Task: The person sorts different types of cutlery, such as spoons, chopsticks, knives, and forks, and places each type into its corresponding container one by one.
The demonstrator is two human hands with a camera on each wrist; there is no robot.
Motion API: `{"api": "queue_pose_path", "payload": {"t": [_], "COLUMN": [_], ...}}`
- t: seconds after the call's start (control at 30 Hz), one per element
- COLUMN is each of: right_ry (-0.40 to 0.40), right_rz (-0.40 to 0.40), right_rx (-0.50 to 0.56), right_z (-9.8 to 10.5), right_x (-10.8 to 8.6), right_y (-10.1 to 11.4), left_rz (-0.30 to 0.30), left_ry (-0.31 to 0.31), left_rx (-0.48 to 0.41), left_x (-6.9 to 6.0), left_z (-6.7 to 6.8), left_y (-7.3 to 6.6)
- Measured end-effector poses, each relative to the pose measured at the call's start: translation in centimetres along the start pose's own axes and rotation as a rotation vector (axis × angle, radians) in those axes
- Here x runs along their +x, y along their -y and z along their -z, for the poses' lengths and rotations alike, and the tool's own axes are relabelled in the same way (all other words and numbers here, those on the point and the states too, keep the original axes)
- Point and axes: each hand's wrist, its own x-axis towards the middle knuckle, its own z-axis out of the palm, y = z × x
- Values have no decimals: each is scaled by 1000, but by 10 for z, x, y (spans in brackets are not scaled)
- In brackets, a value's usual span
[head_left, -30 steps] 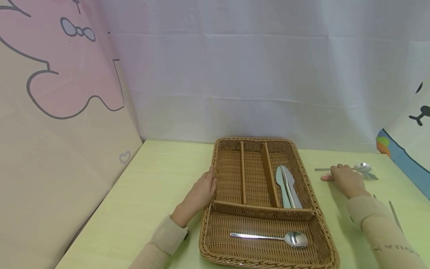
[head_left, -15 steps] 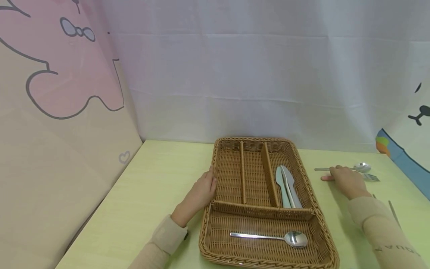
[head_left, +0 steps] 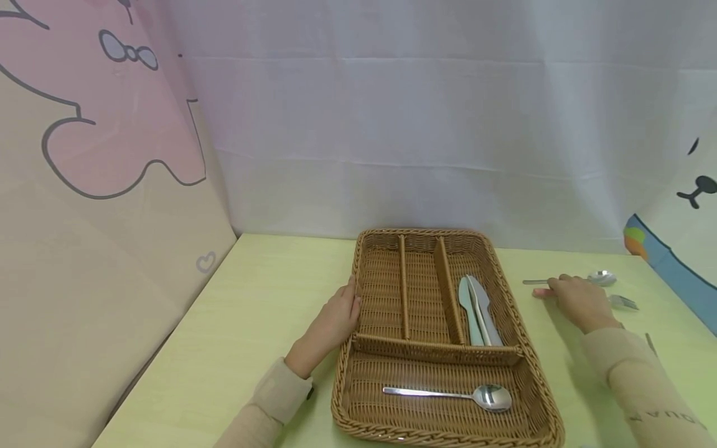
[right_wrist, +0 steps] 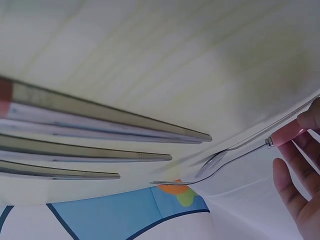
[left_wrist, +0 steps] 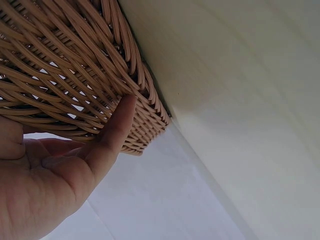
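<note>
My left hand (head_left: 334, 317) grips the left wall of a brown wicker cutlery basket (head_left: 404, 292); in the left wrist view, a digit (left_wrist: 120, 122) lies along its outer weave. On the right, my right hand (head_left: 582, 303) pinches the pink handle (right_wrist: 289, 132) of a metal fork (head_left: 623, 303). In the right wrist view the fork's tines (right_wrist: 172, 182) point away from the hand, close to the tabletop. Just beyond the hand lies a metal spoon (head_left: 602, 278), its handle partly hidden by the fingers.
Green and grey knives (head_left: 469, 311) lie in the basket's right compartment, and a spoon (head_left: 493, 398) lies in the front one. Several chopstick-like sticks (right_wrist: 100, 150) rest on the table near my right forearm. A white curtain (head_left: 392, 124) hangs behind the table.
The fork has shifted slightly right and toward me, away from the spoon, and its head shows more. My right hand has barely moved; the left stays on the basket.
</note>
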Motion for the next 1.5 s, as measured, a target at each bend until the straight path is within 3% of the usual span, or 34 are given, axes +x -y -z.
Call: {"api": "queue_pose_path", "payload": {"t": [0.53,0.67,0.83,1.03,1.27,1.5], "right_ry": [-82,-134,-225,-247,-380,-467], "right_rz": [22,38,67,94,215,326], "right_rx": [-20,-30,-41,-77,-129,-114], "right_z": [15,18,26,40,48,55], "right_x": [0,0,1,6,13,20], "right_y": [7,9,17,35,60,90], "left_rz": [12,17,23,14,5,3], "left_ry": [13,17,15,12,4,3], "left_rx": [-9,-6,-4,-7,-10,-9], "left_x": [0,0,0,-1,-1,0], "left_z": [0,0,0,2,2,1], "left_y": [0,0,0,-1,-1,-1]}}
